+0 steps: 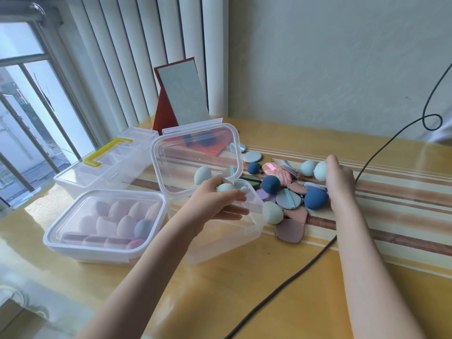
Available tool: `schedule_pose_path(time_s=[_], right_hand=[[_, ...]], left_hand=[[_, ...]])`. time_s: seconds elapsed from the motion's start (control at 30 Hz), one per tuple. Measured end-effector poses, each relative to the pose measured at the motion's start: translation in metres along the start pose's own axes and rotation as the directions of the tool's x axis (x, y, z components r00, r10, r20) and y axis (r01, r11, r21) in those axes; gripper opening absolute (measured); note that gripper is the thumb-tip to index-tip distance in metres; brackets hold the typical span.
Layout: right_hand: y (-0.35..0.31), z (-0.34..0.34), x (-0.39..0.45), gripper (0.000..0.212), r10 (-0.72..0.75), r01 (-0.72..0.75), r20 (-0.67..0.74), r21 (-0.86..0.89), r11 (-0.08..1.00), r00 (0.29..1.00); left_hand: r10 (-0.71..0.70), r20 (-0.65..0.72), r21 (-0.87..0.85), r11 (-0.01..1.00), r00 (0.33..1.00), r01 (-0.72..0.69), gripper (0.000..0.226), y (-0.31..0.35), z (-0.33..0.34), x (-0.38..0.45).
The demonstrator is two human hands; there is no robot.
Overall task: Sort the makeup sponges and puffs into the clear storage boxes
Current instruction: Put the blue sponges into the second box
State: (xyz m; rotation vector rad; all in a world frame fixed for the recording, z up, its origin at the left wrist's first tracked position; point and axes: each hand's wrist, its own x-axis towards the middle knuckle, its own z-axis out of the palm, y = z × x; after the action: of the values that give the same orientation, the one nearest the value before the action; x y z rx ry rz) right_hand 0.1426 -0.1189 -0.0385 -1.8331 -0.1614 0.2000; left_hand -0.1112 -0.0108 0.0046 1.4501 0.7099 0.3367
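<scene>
Seen from above, a person's two bare hands work over a yellow desk [220,289]. The left hand [220,201] hovers over an open clear storage box [227,238], thumb and fingers curled round a pale green sponge [225,187]. The box's lid [195,152] stands propped upright behind it. The right hand [338,179] reaches into a loose pile of sponges and puffs [288,192] just right of the box, fingers curled against another pale green sponge [320,170]. Left of the open box sits a closed box [105,226] filled with pink sponges.
</scene>
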Motion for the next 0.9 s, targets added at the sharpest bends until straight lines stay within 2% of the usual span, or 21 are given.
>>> schedule_pose_path(time_s=[0.07, 0.17, 0.23, 0.3, 0.4, 0.47, 0.53, 0.57, 0.63, 0.67, 0.73, 0.8, 0.87, 0.9], right_hand=[[-0.001, 0.002, 0.005, 0.032, -0.052, 0.054, 0.041, -0.062, 0.997, 0.998], [-0.005, 0.013, 0.010, 0.030, -0.149, 0.183, 0.221, -0.137, 0.974, 0.964], [-0.007, 0.021, 0.014, 0.030, -0.144, 0.223, 0.357, -0.192, 0.956, 0.923], [-0.009, 0.024, 0.016, 0.031, -0.137, 0.273, 0.411, -0.293, 0.916, 0.901], [-0.005, 0.027, 0.021, 0.030, -0.200, 0.329, 0.368, -0.331, 0.885, 0.908], [-0.003, 0.028, 0.019, 0.021, -0.242, 0.333, 0.302, -0.300, 0.894, 0.922], [-0.006, 0.028, 0.014, 0.016, -0.386, 0.429, 0.190, -0.354, 0.831, 0.903], [-0.009, 0.027, 0.010, 0.017, -0.478, 0.485, 0.118, -0.374, 0.791, 0.870], [-0.025, 0.028, -0.004, 0.018, -0.599, 0.572, 0.001, -0.298, 0.765, 0.801], [-0.035, 0.029, -0.015, 0.018, -0.623, 0.610, 0.005, -0.210, 0.764, 0.782], [-0.055, 0.034, -0.043, 0.022, -0.626, 0.627, 0.179, 0.062, 0.777, 0.759], [-0.067, 0.038, -0.077, 0.025, -0.628, 0.540, 0.398, 0.322, 0.778, 0.668], [-0.068, 0.043, -0.102, 0.029, -0.627, 0.465, 0.518, 0.421, 0.779, 0.581], [-0.067, 0.045, -0.112, 0.031, -0.624, 0.438, 0.559, 0.445, 0.781, 0.546]], left_hand=[[0.002, 0.008, 0.002, 1.000, 1.000, -0.002, 0.035, -0.001, 0.000, 0.000], [0.006, 0.022, 0.007, 1.000, 1.000, -0.006, 0.033, 0.000, 0.000, 0.001], [0.008, 0.030, 0.019, 1.000, 1.000, -0.008, 0.031, 0.000, 0.000, 0.001], [0.012, 0.033, 0.027, 1.000, 0.999, -0.013, 0.029, -0.001, -0.001, 0.002], [0.023, 0.027, 0.015, 1.000, 0.999, -0.023, 0.022, -0.002, -0.002, 0.003], [0.026, 0.024, -0.001, 1.000, 0.999, -0.026, 0.019, -0.002, -0.002, 0.004], [0.028, 0.025, -0.017, 0.999, 0.999, -0.028, 0.020, -0.002, -0.001, 0.004], [0.032, 0.027, -0.022, 0.999, 0.999, -0.031, 0.021, -0.001, -0.001, 0.003], [0.047, 0.027, -0.026, 0.999, 0.999, -0.046, 0.025, 0.000, 0.000, 0.000], [0.061, 0.026, -0.037, 0.997, 0.998, -0.060, 0.029, 0.000, 0.000, 0.000], [0.104, 0.037, -0.121, 0.988, 0.994, -0.099, 0.038, 0.000, 0.000, -0.001], [0.138, 0.062, -0.296, 0.948, 0.989, -0.114, 0.048, 0.002, -0.002, -0.001], [0.178, 0.116, -0.484, 0.869, 0.977, -0.101, 0.054, 0.005, -0.004, -0.003], [0.217, 0.160, -0.520, 0.848, 0.963, -0.105, 0.051, 0.007, -0.006, -0.006]])
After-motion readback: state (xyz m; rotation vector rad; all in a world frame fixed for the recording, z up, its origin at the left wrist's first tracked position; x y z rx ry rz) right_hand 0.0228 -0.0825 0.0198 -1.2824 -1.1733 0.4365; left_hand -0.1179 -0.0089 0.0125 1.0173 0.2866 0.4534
